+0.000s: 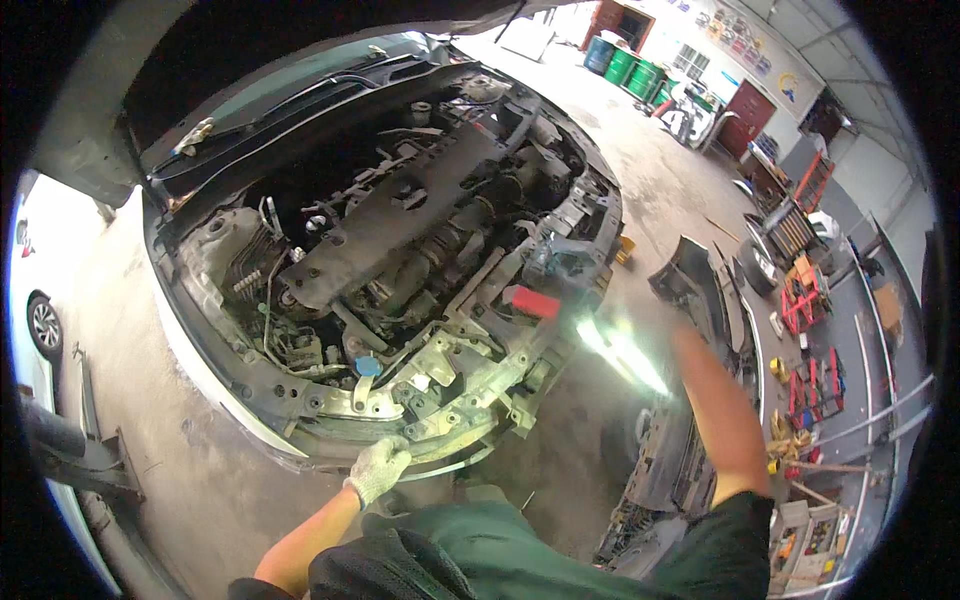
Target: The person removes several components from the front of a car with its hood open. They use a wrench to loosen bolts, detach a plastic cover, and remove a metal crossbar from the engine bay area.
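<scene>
My left hand (378,470), in a pale knitted glove, is at the front edge of a car whose bumper is off. Its fingers are curled against the front body panel (440,437). Out to the right, my right hand (682,335) is blurred by motion and glare, its fingers not distinct. A lit work light (622,358) shows as a bright strip beside it and appears to be in its grip. Left of the light, a red block-like piece (533,302) lies over the front frame; whether it belongs to the light is unclear. A blue reservoir cap (368,366) shows above my left hand.
The engine (400,215) sits under a raised hood (250,40). A detached dark bumper (665,455) lies on the floor at right. Red tool racks (815,385) stand beyond it. A lift arm (85,460) is at left; green drums (620,68) stand far back.
</scene>
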Demonstrator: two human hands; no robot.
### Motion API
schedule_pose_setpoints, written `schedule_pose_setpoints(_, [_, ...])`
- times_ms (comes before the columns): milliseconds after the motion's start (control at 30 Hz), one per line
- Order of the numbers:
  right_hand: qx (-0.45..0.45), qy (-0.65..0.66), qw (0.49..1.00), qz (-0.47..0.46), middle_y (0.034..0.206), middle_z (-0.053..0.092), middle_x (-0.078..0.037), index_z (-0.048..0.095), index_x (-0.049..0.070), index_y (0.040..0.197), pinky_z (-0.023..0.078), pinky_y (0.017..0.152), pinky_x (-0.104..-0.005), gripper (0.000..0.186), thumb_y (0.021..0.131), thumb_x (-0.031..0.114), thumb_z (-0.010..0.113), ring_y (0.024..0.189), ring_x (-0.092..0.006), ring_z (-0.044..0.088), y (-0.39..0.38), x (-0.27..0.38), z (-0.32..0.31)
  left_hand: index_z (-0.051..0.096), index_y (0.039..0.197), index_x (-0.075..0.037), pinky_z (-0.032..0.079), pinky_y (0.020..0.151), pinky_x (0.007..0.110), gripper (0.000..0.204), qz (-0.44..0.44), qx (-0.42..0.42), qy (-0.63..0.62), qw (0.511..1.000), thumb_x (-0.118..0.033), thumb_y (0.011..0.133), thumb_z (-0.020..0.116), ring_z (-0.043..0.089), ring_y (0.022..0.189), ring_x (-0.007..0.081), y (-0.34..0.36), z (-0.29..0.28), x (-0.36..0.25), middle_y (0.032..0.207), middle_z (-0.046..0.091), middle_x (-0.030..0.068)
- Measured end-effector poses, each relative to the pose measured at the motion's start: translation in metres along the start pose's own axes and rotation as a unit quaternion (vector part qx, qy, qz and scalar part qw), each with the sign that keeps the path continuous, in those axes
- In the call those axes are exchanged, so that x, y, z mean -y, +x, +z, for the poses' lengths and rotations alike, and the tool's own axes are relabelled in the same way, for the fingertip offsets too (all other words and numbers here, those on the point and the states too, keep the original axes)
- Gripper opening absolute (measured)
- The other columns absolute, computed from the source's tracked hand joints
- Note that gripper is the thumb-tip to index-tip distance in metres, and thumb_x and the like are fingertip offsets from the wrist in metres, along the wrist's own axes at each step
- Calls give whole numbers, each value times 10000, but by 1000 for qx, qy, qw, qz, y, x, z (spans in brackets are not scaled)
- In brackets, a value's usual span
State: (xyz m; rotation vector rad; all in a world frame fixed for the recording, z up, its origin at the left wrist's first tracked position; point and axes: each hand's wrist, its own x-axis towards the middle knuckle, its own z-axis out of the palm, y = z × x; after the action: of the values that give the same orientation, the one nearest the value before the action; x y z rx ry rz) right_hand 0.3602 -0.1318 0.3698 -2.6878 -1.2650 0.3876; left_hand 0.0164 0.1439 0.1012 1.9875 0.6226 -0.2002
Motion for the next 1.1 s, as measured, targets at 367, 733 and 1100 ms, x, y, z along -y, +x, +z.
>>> schedule_pose_setpoints(367, [41, -119, 991, -53, 1167, 613, -227, 583, 6, 1208, 472, 863, -424, 402, 934, 299, 562, 1011, -327, 611, 228, 18, -37, 696, 1129, -56, 496, 941, 412, 381, -313, -156, -48, 936, -320, 880, 579, 641, 1094, 361, -155, 106, 154, 1124, 679, 223])
schedule_pose_setpoints(733, [82, -120, 986, -88, 1051, 650, -214, 617, 0, 1115, 492, 755, -419, 329, 923, 263, 573, 871, -305, 636, 280, 12, -25, 655, 1166, -13, 519, 825, 403, 367, -506, -131, -181, 833, -253, 899, 575, 645, 966, 304, -186, 174, 155, 1063, 676, 157])
schedule_pose_setpoints(1100, [51, -89, 989, -111, 935, 686, -202, 650, -6, 1021, 511, 646, -414, 266, 911, 227, 584, 731, -284, 660, 253, -15, -57, 621, 1205, 25, 541, 709, 386, 368, -403, -237, -259, 845, -200, 917, 571, 654, 855, 245, -127, 97, 73, 1016, 678, 107])
